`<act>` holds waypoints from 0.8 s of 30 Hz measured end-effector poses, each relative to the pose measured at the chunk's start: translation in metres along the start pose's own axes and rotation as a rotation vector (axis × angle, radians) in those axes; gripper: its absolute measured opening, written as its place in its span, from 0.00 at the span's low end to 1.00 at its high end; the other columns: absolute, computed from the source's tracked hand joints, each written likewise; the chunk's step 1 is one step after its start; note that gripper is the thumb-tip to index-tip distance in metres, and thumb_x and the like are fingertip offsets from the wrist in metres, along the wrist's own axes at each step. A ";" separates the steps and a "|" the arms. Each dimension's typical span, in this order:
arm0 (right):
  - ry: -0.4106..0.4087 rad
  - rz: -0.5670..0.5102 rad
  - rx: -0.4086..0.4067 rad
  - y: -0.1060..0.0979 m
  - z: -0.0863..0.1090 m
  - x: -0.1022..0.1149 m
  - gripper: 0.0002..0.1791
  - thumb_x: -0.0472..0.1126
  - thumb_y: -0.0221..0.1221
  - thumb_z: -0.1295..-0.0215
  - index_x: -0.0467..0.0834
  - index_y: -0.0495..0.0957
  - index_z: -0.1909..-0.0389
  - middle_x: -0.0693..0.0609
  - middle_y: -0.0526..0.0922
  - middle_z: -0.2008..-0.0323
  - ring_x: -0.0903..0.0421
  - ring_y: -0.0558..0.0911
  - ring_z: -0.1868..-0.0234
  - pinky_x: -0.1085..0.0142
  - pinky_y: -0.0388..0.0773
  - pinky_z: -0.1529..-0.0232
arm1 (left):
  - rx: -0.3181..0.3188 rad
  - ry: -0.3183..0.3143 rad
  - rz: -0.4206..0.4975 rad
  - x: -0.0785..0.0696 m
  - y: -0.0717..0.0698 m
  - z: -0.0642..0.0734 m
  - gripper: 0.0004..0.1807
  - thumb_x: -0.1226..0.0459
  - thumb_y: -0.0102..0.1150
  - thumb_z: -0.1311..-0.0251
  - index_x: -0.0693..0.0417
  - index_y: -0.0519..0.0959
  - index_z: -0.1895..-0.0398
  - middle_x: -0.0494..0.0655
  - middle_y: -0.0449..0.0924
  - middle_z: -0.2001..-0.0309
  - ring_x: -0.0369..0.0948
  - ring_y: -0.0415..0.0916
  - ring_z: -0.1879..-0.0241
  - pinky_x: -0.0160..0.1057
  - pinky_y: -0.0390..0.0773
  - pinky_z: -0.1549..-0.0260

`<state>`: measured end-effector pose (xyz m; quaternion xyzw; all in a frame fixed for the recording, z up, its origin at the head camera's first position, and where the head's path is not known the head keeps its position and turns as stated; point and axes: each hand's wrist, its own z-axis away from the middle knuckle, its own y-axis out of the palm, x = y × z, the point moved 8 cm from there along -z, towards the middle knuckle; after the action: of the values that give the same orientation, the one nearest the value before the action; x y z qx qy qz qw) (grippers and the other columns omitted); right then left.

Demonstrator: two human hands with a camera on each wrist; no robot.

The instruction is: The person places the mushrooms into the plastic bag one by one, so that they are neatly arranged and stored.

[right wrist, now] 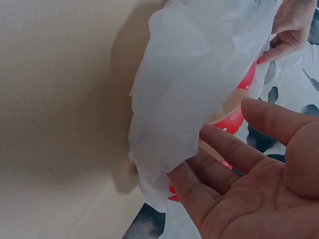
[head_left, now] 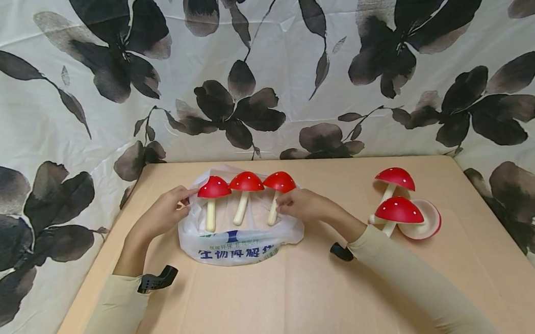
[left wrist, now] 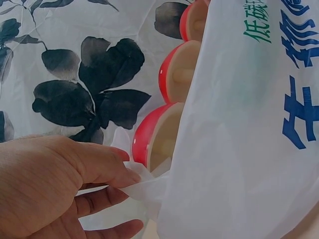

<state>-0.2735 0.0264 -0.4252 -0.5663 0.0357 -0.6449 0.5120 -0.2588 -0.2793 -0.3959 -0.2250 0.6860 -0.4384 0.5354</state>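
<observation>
A white plastic bag (head_left: 244, 245) with blue and green print lies on the table. Three toy mushrooms with red, white-dotted caps and pale stems rest on it: a left one (head_left: 214, 188), a middle one (head_left: 247, 182) and a right one (head_left: 279, 182). At the bag's left side, my left hand (head_left: 167, 209) pinches its thin edge between thumb and finger, plainest in the left wrist view. My right hand (head_left: 303, 205) is by the right mushroom's stem. In the right wrist view its fingers (right wrist: 234, 147) touch the bag's edge, while the thumb stands apart.
Toward the right of the tan table (head_left: 323, 303) sits a group of red-capped mushrooms: a rear one (head_left: 396, 178), a front one (head_left: 399, 211) and one with its pale underside (head_left: 422, 222) showing. A floral cloth (head_left: 298, 123) hangs behind the table.
</observation>
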 end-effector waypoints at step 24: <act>-0.030 -0.099 -0.244 -0.034 0.002 -0.008 0.10 0.36 0.62 0.31 0.39 0.86 0.53 0.47 0.85 0.60 0.49 0.78 0.60 0.64 0.82 0.61 | 0.001 -0.010 0.007 0.002 0.000 0.002 0.29 0.78 0.54 0.38 0.67 0.71 0.31 0.54 0.76 0.59 0.49 0.74 0.56 0.56 0.80 0.50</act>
<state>-0.2947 0.0493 -0.4092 -0.6350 0.0780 -0.6518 0.4073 -0.2575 -0.2818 -0.3970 -0.2247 0.6838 -0.4357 0.5404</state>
